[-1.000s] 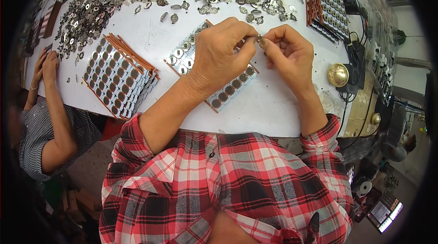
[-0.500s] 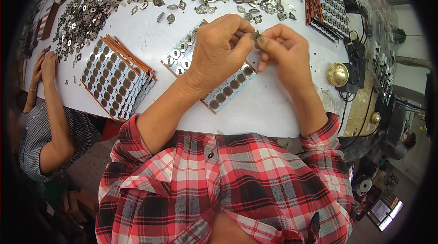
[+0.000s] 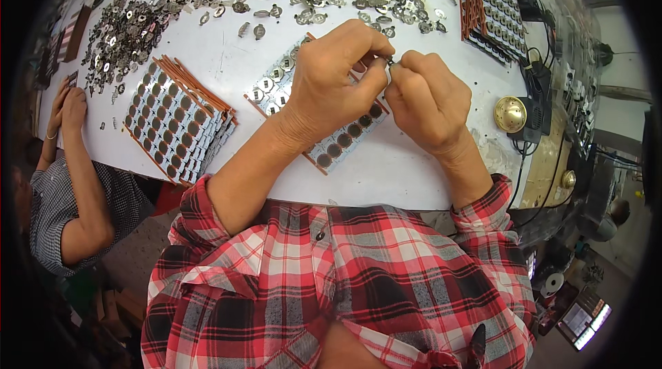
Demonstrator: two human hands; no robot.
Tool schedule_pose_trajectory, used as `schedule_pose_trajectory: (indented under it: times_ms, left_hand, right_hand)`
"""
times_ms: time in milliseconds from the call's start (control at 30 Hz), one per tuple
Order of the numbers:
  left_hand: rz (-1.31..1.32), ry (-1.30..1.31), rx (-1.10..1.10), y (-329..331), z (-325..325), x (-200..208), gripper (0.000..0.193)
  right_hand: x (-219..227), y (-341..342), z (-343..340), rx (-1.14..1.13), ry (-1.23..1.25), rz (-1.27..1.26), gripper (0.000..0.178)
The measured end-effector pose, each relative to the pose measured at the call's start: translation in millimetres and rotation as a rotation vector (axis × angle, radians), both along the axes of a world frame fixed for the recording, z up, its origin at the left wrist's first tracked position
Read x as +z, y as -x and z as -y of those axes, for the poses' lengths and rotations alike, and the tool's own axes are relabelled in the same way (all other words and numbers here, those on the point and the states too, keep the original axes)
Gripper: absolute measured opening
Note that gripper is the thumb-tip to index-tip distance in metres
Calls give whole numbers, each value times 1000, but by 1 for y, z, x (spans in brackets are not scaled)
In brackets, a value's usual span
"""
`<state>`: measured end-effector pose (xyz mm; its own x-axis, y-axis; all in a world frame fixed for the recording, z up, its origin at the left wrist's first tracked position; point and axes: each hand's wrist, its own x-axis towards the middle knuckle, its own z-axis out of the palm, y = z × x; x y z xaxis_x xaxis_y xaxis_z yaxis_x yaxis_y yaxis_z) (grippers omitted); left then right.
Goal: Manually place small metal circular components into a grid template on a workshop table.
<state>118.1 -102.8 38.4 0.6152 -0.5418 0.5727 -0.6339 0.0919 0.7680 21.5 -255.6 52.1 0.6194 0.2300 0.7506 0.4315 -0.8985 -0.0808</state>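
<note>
Above the table, my left hand [image 3: 336, 74] and my right hand [image 3: 432, 98] are closed, fingertips almost meeting. Between them they pinch a small metal clip [image 3: 391, 61], mostly hidden by the fingers. Under my left hand and wrist lies a pale circuit board panel [image 3: 321, 145] with brown edge strips, set at a slant. Shiny metal clips [image 3: 267, 85] sit on its far-left part. Dark round pads [image 3: 344, 140] show bare along its near-right side. My left hand hides the panel's middle.
A pile of loose metal clips [image 3: 131, 27] spreads across the back. Stacked panels [image 3: 169, 121] stand at left, another stack [image 3: 493, 10] at back right. A round brass-coloured container [image 3: 510, 114] sits beside black cables at right. Another person's hands [image 3: 71, 103] work at far left.
My right hand has turned, its knuckles now facing up and its fingers curled tighter. The metal clip is more hidden than before. My left hand has barely moved.
</note>
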Motion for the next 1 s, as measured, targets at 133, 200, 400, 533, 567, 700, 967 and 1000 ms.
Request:
schedule_pose_trajectory:
  times_ms: [133, 200, 400, 533, 567, 700, 967, 1000]
  left_hand:
    - [83, 106, 72, 2, 2, 2, 15]
    - [-224, 151, 74, 7, 3, 6, 10]
    - [-1042, 167, -385, -8, -14, 17, 16]
    - [-1195, 149, -464, -12, -15, 17, 16]
    - [-1249, 126, -476, -12, -15, 18, 14]
    - [-1375, 183, -474, -9, -11, 15, 11]
    - [-1336, 204, -460, -8, -14, 17, 12]
    - [-1389, 221, -515, -10, -14, 16, 12]
  right_hand:
    - [7, 3, 0, -14, 49, 52, 34]
    - [8, 6, 1, -24, 53, 124, 33]
    - [10, 5, 2, -15, 77, 117, 33]
    - [7, 0, 3, 12, 86, 181, 24]
    - [7, 3, 2, 7, 34, 99, 25]
    - [1, 3, -10, 6, -484, -71, 24]
    - [1, 4, -12, 47, -544, -145, 18]
    - [2, 3, -10, 73, -528, -151, 17]
